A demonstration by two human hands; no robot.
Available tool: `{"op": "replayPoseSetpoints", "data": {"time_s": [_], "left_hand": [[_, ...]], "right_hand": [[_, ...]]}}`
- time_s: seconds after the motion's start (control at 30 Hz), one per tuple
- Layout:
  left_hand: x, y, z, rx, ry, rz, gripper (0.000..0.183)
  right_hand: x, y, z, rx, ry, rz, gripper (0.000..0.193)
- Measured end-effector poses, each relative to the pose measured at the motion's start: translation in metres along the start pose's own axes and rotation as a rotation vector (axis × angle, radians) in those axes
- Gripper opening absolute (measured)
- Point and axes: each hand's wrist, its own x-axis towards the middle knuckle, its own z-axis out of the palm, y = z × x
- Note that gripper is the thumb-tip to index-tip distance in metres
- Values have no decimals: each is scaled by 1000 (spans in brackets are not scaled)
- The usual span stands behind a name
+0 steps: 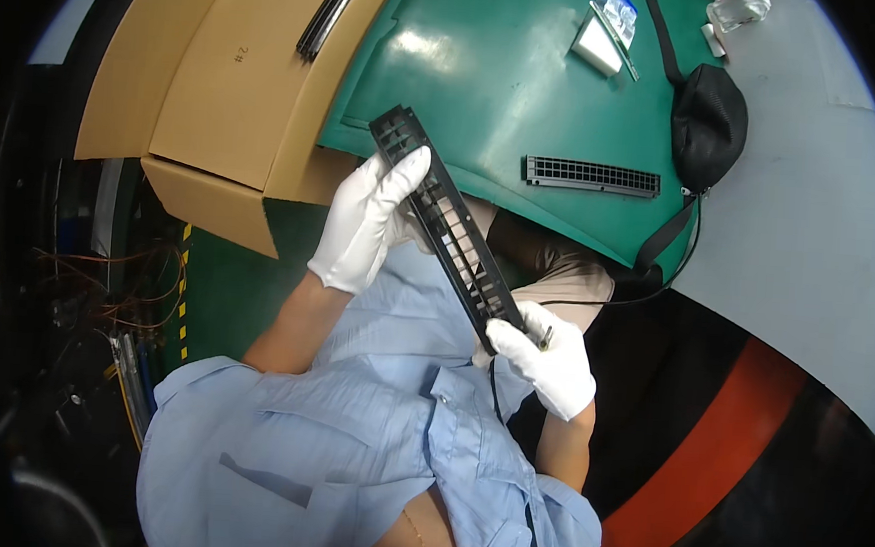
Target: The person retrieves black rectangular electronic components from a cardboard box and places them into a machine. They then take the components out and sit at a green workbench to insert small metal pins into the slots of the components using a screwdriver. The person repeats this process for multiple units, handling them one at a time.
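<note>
A long black plastic grille frame (448, 219) slants between my hands over my lap, its upper end to the left. My left hand (366, 214), in a white glove, grips it near the upper end with the thumb across its face. White-gloved too, my right hand (552, 361) holds the lower end, and a small metallic tip (546, 337) shows between its fingers; what that belongs to is hidden. Through the frame's openings I see my clothing. A similar black grille (592, 177) lies on the green table, to the right of the held one.
An open cardboard box (234, 71) stands at the left with dark strips (333, 11) inside. On the green mat (470, 65) lie a white pad with a pen (604, 41) and a black pouch (709, 125) with straps. A thin black cable (646, 299) runs toward my lap.
</note>
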Motion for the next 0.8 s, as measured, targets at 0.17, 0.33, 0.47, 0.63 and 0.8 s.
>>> {"op": "replayPoseSetpoints", "data": {"time_s": [0.17, 0.33, 0.47, 0.63, 0.8], "left_hand": [[9, -8, -10, 21, 10, -37, 27], [12, -11, -16, 113, 3, -34, 31], [13, -18, -23, 201, 38, -37, 31], [21, -22, -23, 192, 15, -103, 28], [72, -51, -21, 343, 33, 91, 39]], "right_hand": [[12, 0, -1, 147, -31, 69, 28], [27, 14, -7, 243, -57, 106, 29], [34, 21, -12, 355, -69, 75, 30], [44, 22, -15, 362, -72, 102, 34], [99, 27, 1, -45, 144, -124, 47]]}}
